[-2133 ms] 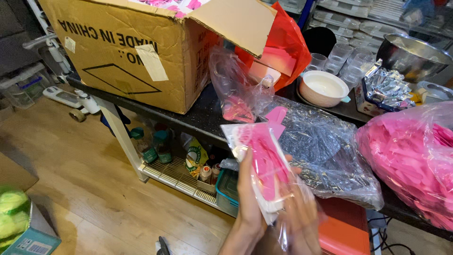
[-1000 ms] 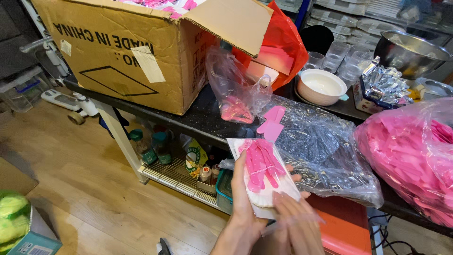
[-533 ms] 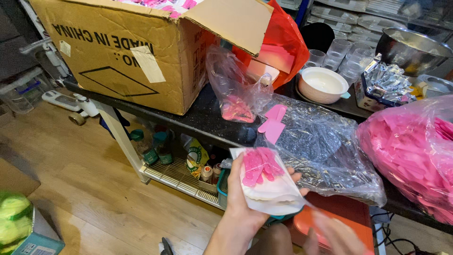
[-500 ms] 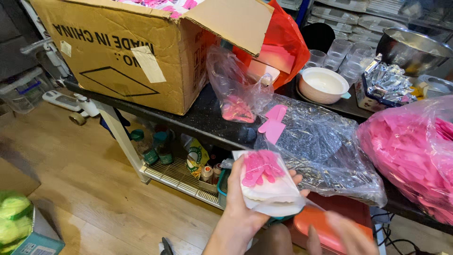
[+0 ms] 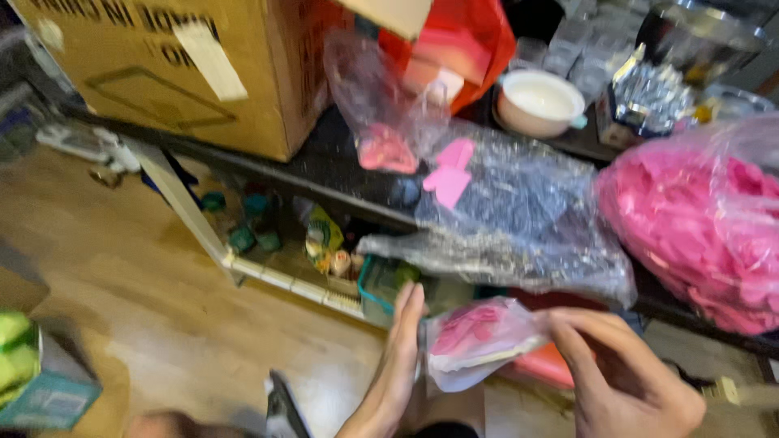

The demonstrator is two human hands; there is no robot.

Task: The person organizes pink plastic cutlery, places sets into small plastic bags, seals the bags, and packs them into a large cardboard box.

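I am pinching the small clear plastic packet of pink pieces [image 5: 479,341] low before the desk [image 5: 341,166], right hand [image 5: 625,369] gripping its edge, left hand [image 5: 398,357] flat and steadying it.

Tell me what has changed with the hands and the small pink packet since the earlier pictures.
The small clear packet of pink pieces has come down from in front of the table to a low spot between both hands. The right hand, which had dropped away, has come back to its right edge; the left hand now lies flat against its left side. The cardboard box, white bowl and big pink bag stayed put.
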